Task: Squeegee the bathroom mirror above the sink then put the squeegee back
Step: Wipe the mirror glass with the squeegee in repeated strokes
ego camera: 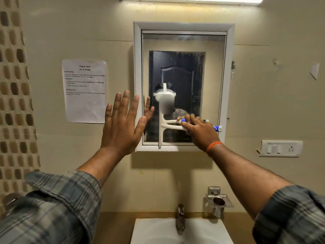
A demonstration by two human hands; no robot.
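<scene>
A: Low on the mirror [182,71], toward its right edge, the right hand [198,131] is wrapped around the squeegee [162,124] by its white and blue handle, fingers curled over the top.

B: And the blade, seen from that grip?

A: It sits out to the left of the fingers, standing upright against the glass. Its lower end crosses the bottom edge of the glass and overlaps the white frame [230,76]. The blue end of the handle sticks out to the right of the hand, just beside the frame's right edge.

B: What about the left hand [123,127]?

A: Flat and spread, holding nothing, well left of the grip. Its thumb lies over the frame's left edge. Whether the palm touches the wall, I cannot tell.

B: How much glass is free around the blade?

A: Above the grip the glass runs bare up to the top edge. Between the blade and the left edge there is only a narrow strip. Below the grip there is almost none.

B: And off the mirror?

A: Straight below the grip are the sink [179,231] and tap [180,219], with a metal holder [219,201] on the wall a little right of them. Right of the grip is a switch plate [280,148]. Far left, past the open hand, a printed sheet [85,90] is stuck to the wall.
</scene>
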